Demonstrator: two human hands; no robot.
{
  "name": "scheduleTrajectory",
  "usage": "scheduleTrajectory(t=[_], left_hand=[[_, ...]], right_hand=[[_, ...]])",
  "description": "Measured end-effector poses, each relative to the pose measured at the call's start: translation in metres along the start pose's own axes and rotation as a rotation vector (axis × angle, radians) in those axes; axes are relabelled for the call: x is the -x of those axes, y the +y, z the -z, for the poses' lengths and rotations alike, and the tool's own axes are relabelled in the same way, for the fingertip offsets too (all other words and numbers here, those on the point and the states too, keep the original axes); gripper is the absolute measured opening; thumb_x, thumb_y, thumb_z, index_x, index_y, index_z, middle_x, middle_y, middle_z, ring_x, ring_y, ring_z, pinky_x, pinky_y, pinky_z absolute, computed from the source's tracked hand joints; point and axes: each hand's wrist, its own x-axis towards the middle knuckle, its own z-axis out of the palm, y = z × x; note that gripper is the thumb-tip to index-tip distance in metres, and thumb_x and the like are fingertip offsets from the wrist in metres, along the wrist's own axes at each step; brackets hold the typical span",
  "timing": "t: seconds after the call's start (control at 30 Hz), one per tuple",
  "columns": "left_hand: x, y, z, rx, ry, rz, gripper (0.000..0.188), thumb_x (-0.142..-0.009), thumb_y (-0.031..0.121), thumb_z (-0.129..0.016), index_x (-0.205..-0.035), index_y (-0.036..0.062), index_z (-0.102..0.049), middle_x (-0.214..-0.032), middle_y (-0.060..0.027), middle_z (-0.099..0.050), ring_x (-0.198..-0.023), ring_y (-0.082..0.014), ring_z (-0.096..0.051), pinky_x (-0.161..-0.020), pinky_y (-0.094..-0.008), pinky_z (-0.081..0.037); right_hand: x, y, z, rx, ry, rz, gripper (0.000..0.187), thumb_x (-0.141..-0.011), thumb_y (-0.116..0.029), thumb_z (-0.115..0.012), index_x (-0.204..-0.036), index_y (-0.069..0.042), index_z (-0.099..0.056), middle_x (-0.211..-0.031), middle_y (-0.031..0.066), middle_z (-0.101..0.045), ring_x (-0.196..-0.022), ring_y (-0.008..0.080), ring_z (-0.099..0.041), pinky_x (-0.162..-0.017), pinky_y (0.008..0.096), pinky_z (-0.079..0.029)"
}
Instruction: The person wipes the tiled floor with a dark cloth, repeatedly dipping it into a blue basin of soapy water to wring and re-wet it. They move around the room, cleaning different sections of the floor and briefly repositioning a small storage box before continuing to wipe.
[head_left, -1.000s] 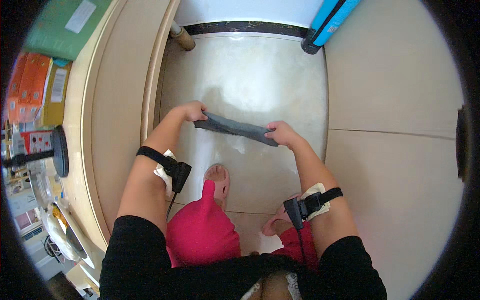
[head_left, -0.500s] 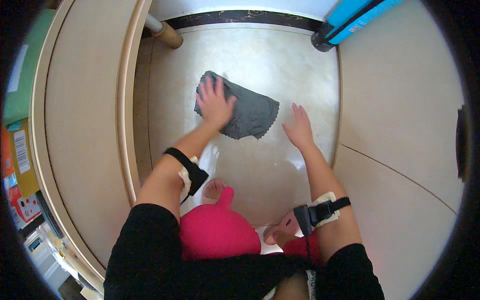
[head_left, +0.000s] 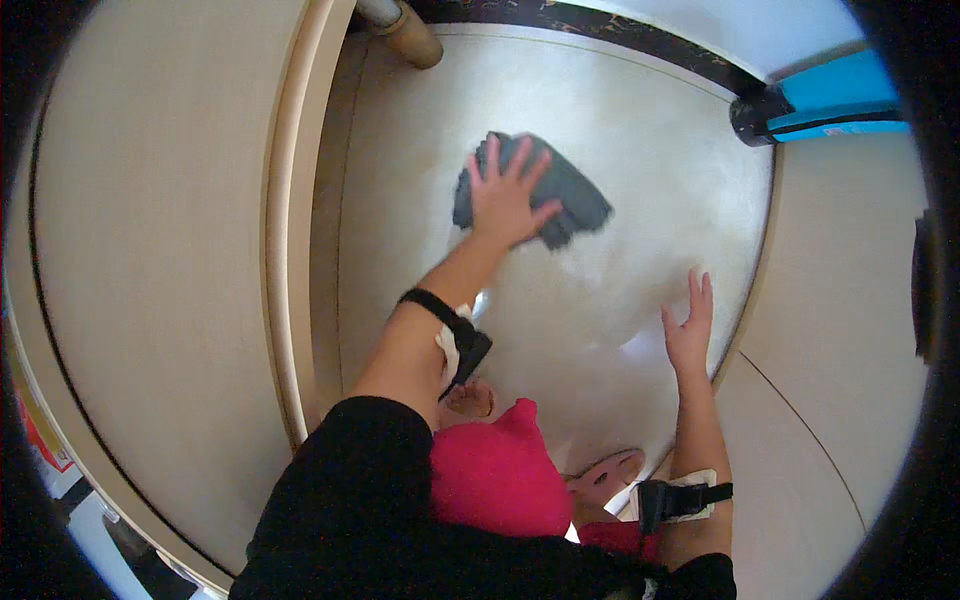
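Note:
A dark grey cloth (head_left: 578, 198) with a scalloped edge lies on the pale floor in front of me. My left hand (head_left: 506, 204) rests flat over its left part with the fingers spread, hiding some of it. The cloth's edges are slightly blurred. Well to the right and nearer to me, my right hand (head_left: 688, 338) is held with its fingers apart and holds nothing. It is away from the cloth, close to the right-hand panel. Black straps with small devices circle both forearms.
A beige cabinet (head_left: 170, 220) fills the left side, and a pale panel (head_left: 830, 330) bounds the right. At the back stand a brownish pipe foot (head_left: 415, 40) and a blue cylindrical object (head_left: 840, 100) with a black end. My pink slipper (head_left: 610, 475) is below.
The view has shifted. The cloth, spread wider before, now looks narrower and more bunched under my left hand. My right hand has moved farther from it, toward the right panel.

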Motion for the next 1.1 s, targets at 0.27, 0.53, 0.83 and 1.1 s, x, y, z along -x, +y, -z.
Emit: scheduleTrajectory(t=[0.27,0.53,0.83,1.1], left_hand=[[0.022,-0.155,-0.08,-0.089,0.163,0.738,0.07,-0.092,0.052,-0.043,-0.146,0.0106,-0.027,-0.154,-0.0135,-0.023,-0.138,-0.0419,-0.024,-0.112,-0.0577,-0.017],[0.146,-0.219,-0.113,-0.384,0.237,1.329,0.064,-0.091,0.041,-0.048,-0.136,-0.0029,-0.037,-0.14,-0.0232,-0.038,-0.129,-0.0392,-0.036,-0.105,-0.0517,-0.03],[-0.053,-0.116,-0.101,0.067,0.131,0.769,0.069,-0.091,0.046,-0.044,-0.143,0.0014,-0.03,-0.149,-0.0232,-0.028,-0.139,-0.0379,-0.023,-0.114,-0.0497,-0.016],[-0.056,-0.147,-0.123,0.018,0.176,0.394,0.075,-0.09,0.056,-0.044,-0.148,0.0129,-0.024,-0.153,-0.017,-0.024,-0.142,-0.0313,-0.021,-0.114,-0.0522,-0.014]], right_hand=[[0.005,0.009,-0.013,-0.032,-0.007,-0.008,0.069,-0.078,-0.009,-0.067,-0.141,-0.012,-0.04,-0.15,0.0199,-0.028,-0.138,0.0375,-0.027,-0.112,0.0448,-0.025],[-0.001,0.055,-0.023,-0.015,-0.019,-0.038,0.067,-0.077,-0.01,-0.067,-0.14,-0.011,-0.043,-0.15,0.0204,-0.029,-0.138,0.0372,-0.027,-0.112,0.0438,-0.025],[-0.001,0.036,-0.036,-0.073,-0.038,-0.037,0.067,-0.077,-0.007,-0.067,-0.139,-0.012,-0.044,-0.15,0.0193,-0.029,-0.138,0.036,-0.029,-0.112,0.0422,-0.027],[-0.028,-0.015,-0.031,-0.11,-0.02,0.032,0.065,-0.08,-0.008,-0.065,-0.14,-0.012,-0.042,-0.151,0.0177,-0.028,-0.138,0.0351,-0.03,-0.111,0.0425,-0.029]])
